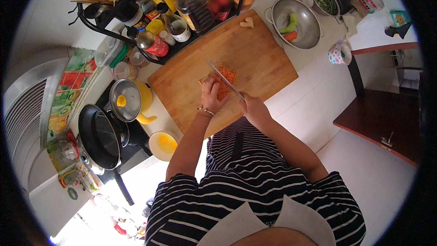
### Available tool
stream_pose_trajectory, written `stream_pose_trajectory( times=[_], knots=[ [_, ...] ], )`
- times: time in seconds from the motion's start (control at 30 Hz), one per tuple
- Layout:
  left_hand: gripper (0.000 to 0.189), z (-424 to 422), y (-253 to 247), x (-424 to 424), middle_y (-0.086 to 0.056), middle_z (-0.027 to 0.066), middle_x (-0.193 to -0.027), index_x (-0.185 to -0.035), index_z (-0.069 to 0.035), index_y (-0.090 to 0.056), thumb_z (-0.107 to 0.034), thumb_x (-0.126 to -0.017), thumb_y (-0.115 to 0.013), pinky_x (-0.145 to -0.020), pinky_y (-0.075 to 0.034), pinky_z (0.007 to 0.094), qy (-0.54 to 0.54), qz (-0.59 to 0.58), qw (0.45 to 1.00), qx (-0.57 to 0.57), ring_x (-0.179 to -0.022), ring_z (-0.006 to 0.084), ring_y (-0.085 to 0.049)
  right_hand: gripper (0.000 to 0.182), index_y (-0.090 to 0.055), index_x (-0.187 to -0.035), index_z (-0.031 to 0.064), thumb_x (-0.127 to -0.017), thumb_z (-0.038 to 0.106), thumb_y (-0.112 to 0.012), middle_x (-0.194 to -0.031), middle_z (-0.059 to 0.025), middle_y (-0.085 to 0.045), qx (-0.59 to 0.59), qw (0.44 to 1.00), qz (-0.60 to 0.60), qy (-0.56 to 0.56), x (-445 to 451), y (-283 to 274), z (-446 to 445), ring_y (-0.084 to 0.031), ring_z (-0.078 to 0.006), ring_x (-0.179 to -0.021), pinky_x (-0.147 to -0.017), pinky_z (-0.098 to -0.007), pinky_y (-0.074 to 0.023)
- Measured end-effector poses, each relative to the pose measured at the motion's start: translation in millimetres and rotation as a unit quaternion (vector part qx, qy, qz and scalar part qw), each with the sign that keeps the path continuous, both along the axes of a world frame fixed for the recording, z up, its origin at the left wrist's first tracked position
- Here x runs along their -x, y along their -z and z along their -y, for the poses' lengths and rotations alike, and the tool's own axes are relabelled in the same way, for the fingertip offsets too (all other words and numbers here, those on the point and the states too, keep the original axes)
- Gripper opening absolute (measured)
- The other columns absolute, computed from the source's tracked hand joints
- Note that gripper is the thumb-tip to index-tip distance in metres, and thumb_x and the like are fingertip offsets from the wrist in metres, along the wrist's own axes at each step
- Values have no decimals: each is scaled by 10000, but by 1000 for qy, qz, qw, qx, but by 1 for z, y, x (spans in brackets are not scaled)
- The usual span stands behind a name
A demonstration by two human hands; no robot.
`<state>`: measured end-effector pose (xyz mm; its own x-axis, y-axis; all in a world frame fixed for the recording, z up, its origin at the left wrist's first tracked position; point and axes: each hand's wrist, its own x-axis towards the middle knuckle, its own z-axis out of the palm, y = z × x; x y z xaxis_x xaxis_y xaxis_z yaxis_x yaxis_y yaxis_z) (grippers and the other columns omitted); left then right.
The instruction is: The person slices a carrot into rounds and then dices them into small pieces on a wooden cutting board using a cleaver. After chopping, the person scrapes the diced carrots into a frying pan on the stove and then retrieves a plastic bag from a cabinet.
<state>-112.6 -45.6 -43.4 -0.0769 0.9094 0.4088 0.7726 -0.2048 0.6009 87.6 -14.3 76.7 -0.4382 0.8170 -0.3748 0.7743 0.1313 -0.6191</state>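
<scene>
My right hand (255, 109) grips the handle of a kitchen knife (225, 80), whose blade points up and left across the cutting board. Curled fingers of my left hand (211, 94) press on carrot strips (222, 93), just left of the blade and partly hidden under the hand. On the blade's far side lies a small heap of finely chopped carrot (228, 72). Everything rests on a large wooden cutting board (269, 53). Pale garlic-like pieces (247, 23) lie near the board's far edge.
A metal colander (309, 34) holding a green vegetable piece and a carrot chunk stands right of the board. A black rack with several sauce bottles (152, 43) borders its far side. At left are a yellow lidded pot (145, 95), a bowl of eggs (163, 146) and a frying pan (99, 136).
</scene>
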Motion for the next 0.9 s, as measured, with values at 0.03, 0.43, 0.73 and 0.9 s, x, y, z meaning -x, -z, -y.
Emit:
stream_pose_trajectory(
  times=[0.03, 0.43, 0.73, 0.9],
  knots=[
    [512, -1, 5, 1, -552, 214, -1246, -1081, -11, -618, -206, -673, -857, -963, -468, 517, 0, -9, 1000, -8, -1159, 431, -530, 331, -602, -1248, 33, -997, 235, -524, -842, -283, -677, -2, 1000, -2, -5, -1, -3, 1, -681, -441, -776, -680, -523, -544],
    [339, -3, 2, 2, -614, 175, -1197, -1057, -68, -691, -114, -737, -794, -1029, -476, 502, 13, -36, 999, -6, -1204, 404, -544, 315, -564, -1248, 20, -1003, 207, -500, -803, -257, -681, -3, 998, 31, -60, -1, -4, 7, -692, -419, -775, -697, -534, -553],
    [314, -3, -2, 3, -619, 162, -1193, -1054, -59, -696, -93, -753, -781, -1013, -485, 483, 3, -15, 1000, 7, -1199, 393, -549, 317, -572, -1209, -3, -1018, 221, -455, -872, -267, -689, 23, 991, 98, -85, 20, 2, -3, -701, -414, -836, -739, -528, -554],
    [283, -3, -3, 2, -617, 169, -1194, -1013, -43, -684, -93, -752, -780, -1004, -489, 479, -4, -21, 1000, 0, -1183, 393, -553, 341, -574, -1169, -12, -1009, 273, -476, -875, -272, -687, -10, 995, 68, -70, 17, 30, -2, -694, -428, -853, -750, -540, -551]
  ],
)
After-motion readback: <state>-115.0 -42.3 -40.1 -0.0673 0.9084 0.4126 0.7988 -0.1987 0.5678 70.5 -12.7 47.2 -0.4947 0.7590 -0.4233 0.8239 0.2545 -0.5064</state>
